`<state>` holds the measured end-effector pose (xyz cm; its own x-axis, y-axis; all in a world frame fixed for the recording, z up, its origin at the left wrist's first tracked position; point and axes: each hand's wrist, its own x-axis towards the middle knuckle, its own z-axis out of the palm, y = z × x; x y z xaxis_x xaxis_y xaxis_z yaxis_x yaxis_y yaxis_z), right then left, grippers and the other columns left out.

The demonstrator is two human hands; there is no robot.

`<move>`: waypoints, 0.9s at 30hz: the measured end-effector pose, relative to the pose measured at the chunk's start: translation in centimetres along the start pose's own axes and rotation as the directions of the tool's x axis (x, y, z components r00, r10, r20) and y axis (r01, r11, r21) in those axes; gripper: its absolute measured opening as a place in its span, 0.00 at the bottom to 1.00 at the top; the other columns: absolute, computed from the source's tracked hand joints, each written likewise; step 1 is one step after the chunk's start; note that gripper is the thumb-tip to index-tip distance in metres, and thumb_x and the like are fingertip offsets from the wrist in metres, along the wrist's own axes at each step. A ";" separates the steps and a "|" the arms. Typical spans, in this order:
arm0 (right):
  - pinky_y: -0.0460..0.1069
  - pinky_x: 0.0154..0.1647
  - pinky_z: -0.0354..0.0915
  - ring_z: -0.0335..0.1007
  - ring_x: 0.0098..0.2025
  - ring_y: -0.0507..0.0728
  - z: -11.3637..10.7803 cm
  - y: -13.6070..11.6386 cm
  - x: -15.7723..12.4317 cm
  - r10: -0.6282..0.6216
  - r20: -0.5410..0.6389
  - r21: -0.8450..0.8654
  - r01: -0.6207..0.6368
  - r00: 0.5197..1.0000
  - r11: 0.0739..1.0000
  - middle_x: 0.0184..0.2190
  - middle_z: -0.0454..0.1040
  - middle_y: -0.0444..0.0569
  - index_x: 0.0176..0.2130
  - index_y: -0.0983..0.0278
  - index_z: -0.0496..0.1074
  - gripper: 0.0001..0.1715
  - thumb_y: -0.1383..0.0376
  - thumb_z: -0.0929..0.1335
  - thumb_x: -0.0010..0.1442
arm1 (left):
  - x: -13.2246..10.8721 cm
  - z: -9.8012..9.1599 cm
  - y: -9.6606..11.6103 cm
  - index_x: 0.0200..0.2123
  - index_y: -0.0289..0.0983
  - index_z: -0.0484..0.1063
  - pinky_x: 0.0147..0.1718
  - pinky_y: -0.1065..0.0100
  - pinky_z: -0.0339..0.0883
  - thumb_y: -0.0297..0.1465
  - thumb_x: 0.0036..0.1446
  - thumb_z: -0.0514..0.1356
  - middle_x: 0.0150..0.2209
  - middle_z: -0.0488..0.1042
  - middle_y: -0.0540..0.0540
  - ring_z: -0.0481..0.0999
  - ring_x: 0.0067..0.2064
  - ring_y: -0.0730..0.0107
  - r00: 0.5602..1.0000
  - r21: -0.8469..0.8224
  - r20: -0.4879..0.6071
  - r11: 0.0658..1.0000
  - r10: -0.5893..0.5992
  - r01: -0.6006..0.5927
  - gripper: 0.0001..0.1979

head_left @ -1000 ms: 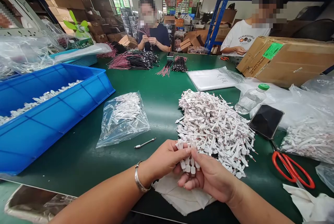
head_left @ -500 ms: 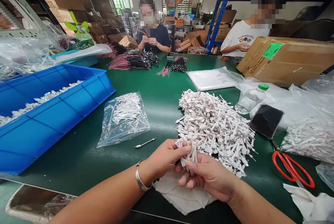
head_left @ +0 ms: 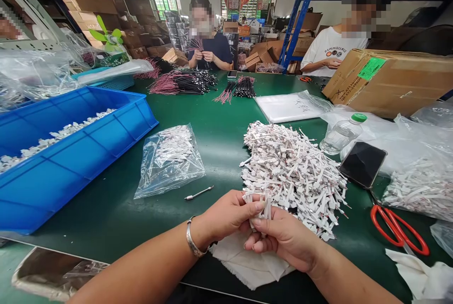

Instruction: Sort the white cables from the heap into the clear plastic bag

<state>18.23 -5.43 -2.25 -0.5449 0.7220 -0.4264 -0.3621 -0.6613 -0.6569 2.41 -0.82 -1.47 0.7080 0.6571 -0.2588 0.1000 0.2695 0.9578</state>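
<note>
My left hand point(head_left: 235, 212), with a silver bracelet at its wrist, is closed on some small white connector pieces. Close against it, my right hand point(head_left: 279, 233) pinches several of the same white connector pieces point(head_left: 268, 207), which stand up between the fingers. Both hands are at the near left edge of a large pile of white connectors point(head_left: 293, 172). Beneath them lies a cream cloth point(head_left: 249, 264). A single white connector point(head_left: 199, 193) rests on the green table, near a clear bag of connectors point(head_left: 173, 148).
A blue bin point(head_left: 78, 153) stands left. At right are red-handled scissors point(head_left: 392, 228), a phone point(head_left: 363, 164), a bottle point(head_left: 341, 134), a cardboard box point(head_left: 385, 82) and a bag of connectors point(head_left: 417, 190). Two people sit across the table point(head_left: 219, 120), beyond bundles of black and pink wires point(head_left: 184, 81).
My hands have shifted very slightly right, still together. The fingers of my right hand have curled in closer around the white pieces.
</note>
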 end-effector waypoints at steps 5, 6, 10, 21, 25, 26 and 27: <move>0.39 0.26 0.68 0.75 0.28 0.49 0.3 0.0 -0.2 0.011 -0.009 -0.019 -0.011 1.000 1.000 0.32 0.74 0.49 0.44 0.67 0.69 0.16 0.65 0.70 0.55 | 0.0 0.1 0.1 0.23 0.33 0.67 0.20 0.74 0.49 0.46 0.54 0.55 0.16 0.62 0.53 0.59 0.18 0.80 0.999 -0.022 0.034 1.000 -0.006 0.007 0.22; 0.39 0.26 0.67 0.75 0.27 0.49 0.4 0.0 -0.3 0.016 -0.009 -0.027 -0.017 1.000 1.000 0.32 0.73 0.49 0.43 0.68 0.70 0.16 0.64 0.71 0.54 | 0.0 0.2 0.1 0.23 0.32 0.68 0.20 0.74 0.50 0.46 0.54 0.56 0.16 0.62 0.53 0.59 0.18 0.80 0.999 -0.029 0.040 1.000 -0.007 0.008 0.21; 0.40 0.25 0.66 0.74 0.27 0.50 0.6 0.1 -0.3 0.037 -0.016 -0.069 -0.038 0.999 0.997 0.31 0.73 0.50 0.36 0.71 0.73 0.16 0.62 0.73 0.51 | -0.2 0.3 0.2 0.29 0.31 0.73 0.18 0.75 0.52 0.44 0.52 0.59 0.17 0.65 0.52 0.60 0.17 0.81 0.998 -0.067 0.061 0.997 -0.028 0.032 0.19; 0.45 0.28 0.65 0.71 0.23 0.49 1.2 0.9 -0.2 0.060 -0.053 -0.262 -0.071 0.997 0.962 0.26 0.74 0.49 0.30 0.72 0.74 0.22 0.54 0.73 0.47 | -0.4 0.6 0.7 0.48 0.36 0.71 0.15 0.77 0.55 0.45 0.51 0.60 0.26 0.71 0.49 0.62 0.16 0.82 0.982 -0.080 0.129 0.985 -0.140 0.151 0.25; 0.44 0.27 0.66 0.72 0.24 0.50 1.4 1.0 -0.1 0.060 -0.065 -0.243 -0.074 0.996 0.967 0.27 0.75 0.49 0.32 0.71 0.72 0.22 0.55 0.74 0.46 | -0.5 0.6 0.6 0.46 0.36 0.73 0.17 0.76 0.57 0.46 0.53 0.57 0.32 0.74 0.44 0.63 0.18 0.82 0.990 -0.016 0.109 0.995 -0.093 0.096 0.23; 0.44 0.26 0.66 0.73 0.24 0.50 1.3 1.0 -0.1 0.052 -0.063 -0.219 -0.064 0.997 0.974 0.27 0.75 0.49 0.34 0.70 0.71 0.22 0.56 0.74 0.45 | -0.4 0.6 0.7 0.47 0.36 0.72 0.16 0.76 0.57 0.46 0.53 0.57 0.32 0.74 0.44 0.63 0.18 0.82 0.989 -0.013 0.111 0.995 -0.099 0.101 0.23; 0.45 0.26 0.66 0.73 0.24 0.51 1.3 1.0 -0.1 0.046 -0.059 -0.196 -0.057 0.997 0.979 0.28 0.75 0.49 0.36 0.69 0.70 0.23 0.56 0.74 0.45 | -0.4 0.6 0.6 0.48 0.36 0.72 0.15 0.77 0.56 0.46 0.54 0.57 0.31 0.74 0.45 0.62 0.17 0.82 0.987 -0.017 0.117 0.994 -0.109 0.112 0.24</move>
<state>16.90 -6.43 -2.08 -0.5156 0.7015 -0.4919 -0.1751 -0.6483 -0.7410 2.59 -1.35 -0.67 0.7699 0.5367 -0.3454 0.1666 0.3533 0.9205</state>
